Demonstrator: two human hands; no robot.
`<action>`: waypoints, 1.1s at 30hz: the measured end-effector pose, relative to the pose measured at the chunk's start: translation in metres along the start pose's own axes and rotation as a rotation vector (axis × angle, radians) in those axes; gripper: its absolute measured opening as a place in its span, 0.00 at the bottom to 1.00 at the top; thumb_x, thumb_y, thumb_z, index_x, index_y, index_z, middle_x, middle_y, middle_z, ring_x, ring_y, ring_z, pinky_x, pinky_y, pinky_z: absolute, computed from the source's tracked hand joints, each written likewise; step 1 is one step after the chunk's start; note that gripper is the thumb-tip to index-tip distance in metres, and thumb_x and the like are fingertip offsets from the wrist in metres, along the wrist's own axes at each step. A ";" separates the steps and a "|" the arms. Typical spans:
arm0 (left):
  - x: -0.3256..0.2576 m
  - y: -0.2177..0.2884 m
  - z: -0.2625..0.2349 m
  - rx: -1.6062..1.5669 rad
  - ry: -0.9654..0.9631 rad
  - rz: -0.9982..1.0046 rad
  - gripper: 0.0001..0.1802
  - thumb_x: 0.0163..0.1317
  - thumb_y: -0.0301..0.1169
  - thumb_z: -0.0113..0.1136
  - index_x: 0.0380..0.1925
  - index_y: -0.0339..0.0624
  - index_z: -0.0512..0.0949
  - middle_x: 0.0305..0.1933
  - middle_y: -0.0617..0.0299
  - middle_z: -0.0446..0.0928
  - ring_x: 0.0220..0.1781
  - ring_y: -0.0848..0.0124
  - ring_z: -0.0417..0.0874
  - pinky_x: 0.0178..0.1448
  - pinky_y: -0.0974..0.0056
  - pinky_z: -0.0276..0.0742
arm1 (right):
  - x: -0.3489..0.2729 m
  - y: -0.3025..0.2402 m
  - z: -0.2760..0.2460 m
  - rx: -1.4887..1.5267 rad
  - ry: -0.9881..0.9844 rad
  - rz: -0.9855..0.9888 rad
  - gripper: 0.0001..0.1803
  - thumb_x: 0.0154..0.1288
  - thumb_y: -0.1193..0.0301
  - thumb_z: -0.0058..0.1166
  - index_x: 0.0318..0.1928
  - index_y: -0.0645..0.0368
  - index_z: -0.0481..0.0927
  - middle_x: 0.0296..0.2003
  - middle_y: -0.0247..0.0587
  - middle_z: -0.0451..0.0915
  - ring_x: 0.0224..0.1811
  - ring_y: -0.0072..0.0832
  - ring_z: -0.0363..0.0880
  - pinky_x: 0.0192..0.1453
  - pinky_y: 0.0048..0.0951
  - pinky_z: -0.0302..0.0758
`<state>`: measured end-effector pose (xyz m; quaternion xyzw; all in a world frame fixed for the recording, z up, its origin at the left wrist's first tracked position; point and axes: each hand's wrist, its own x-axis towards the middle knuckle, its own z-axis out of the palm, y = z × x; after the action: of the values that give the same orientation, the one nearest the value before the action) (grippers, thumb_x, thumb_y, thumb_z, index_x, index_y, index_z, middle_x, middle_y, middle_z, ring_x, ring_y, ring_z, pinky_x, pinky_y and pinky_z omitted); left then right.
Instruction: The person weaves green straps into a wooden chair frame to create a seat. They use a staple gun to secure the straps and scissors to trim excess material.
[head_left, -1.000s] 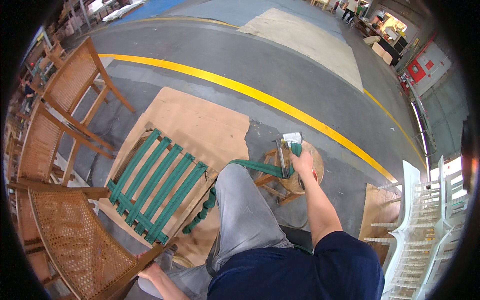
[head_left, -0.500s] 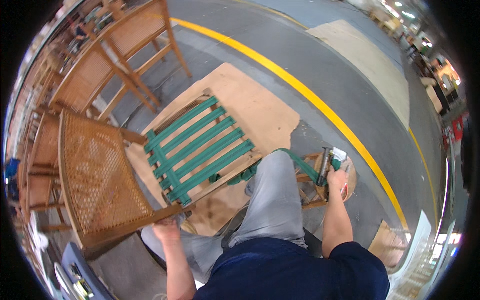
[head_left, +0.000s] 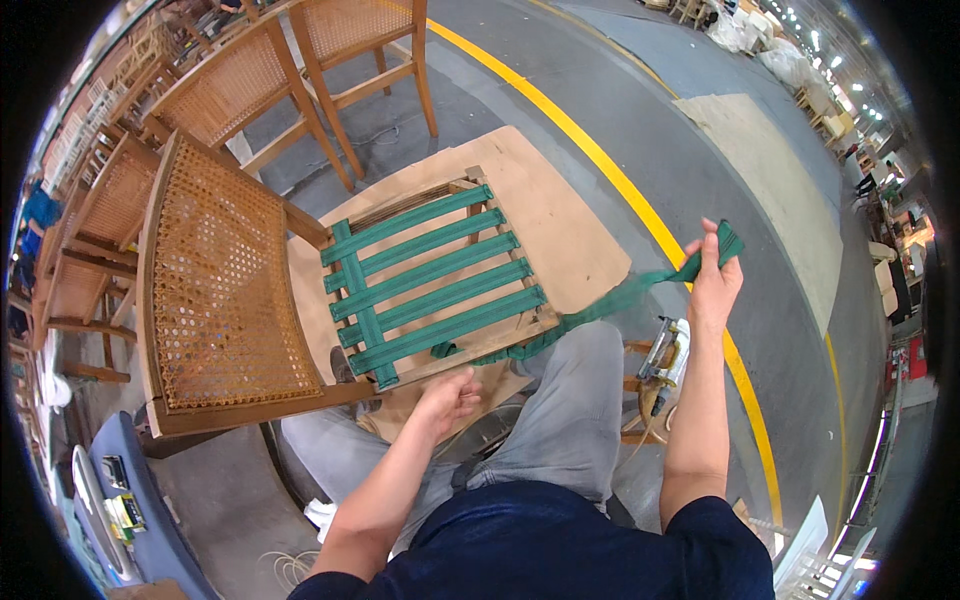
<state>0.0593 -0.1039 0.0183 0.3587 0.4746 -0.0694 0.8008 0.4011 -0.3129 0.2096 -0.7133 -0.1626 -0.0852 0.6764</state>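
Gripping the free end of a green webbing strap [head_left: 640, 288], the right hand [head_left: 712, 282] is raised out to the person's right, fingers closed tight on the band, which runs taut and slightly downward to the near edge of the chair seat frame [head_left: 440, 285]. Left hand [head_left: 450, 398] loosely curled at the frame's front rail, touching or just short of the wood; cannot tell whether it pinches anything. Seat frame lies on a sheet of brown cardboard [head_left: 560, 215], five green straps stretched across, one crossing them at the left side. Cane chair back [head_left: 225, 290] stands just beside the frame's left edge; more cane-backed chairs [head_left: 240, 85] crowd the far left. Open grey floor lies beyond the cardboard to the right, crossed by a yellow floor line [head_left: 600, 150]. Staple gun [head_left: 662, 358] rests on a small stool beside the right knee, under the right forearm.
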 end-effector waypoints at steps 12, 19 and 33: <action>0.018 0.036 0.082 0.757 0.127 0.949 0.34 0.66 0.32 0.71 0.72 0.38 0.72 0.66 0.43 0.78 0.68 0.50 0.79 0.72 0.54 0.74 | -0.064 0.186 -0.098 -1.605 -0.834 0.432 0.31 0.74 0.45 0.57 0.69 0.47 0.81 0.73 0.46 0.73 0.79 0.47 0.66 0.82 0.80 0.43; -0.001 0.041 0.040 0.664 0.206 0.794 0.36 0.69 0.29 0.69 0.76 0.42 0.68 0.65 0.48 0.80 0.63 0.60 0.82 0.70 0.56 0.76 | -0.096 0.210 -0.077 -1.665 -0.937 0.246 0.16 0.76 0.67 0.48 0.49 0.44 0.92 0.42 0.36 0.92 0.58 0.39 0.86 0.83 0.80 0.34; 0.039 0.058 0.142 0.776 -0.130 0.866 0.28 0.72 0.31 0.66 0.70 0.36 0.74 0.56 0.48 0.86 0.58 0.61 0.87 0.64 0.58 0.81 | -0.069 0.218 -0.080 -1.337 -0.506 0.133 0.21 0.77 0.51 0.55 0.50 0.53 0.91 0.56 0.47 0.86 0.60 0.47 0.82 0.77 0.74 0.54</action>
<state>0.2071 -0.1430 0.0578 0.7819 0.1746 0.0739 0.5939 0.4197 -0.4071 -0.0123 -0.9812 -0.1837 0.0429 0.0399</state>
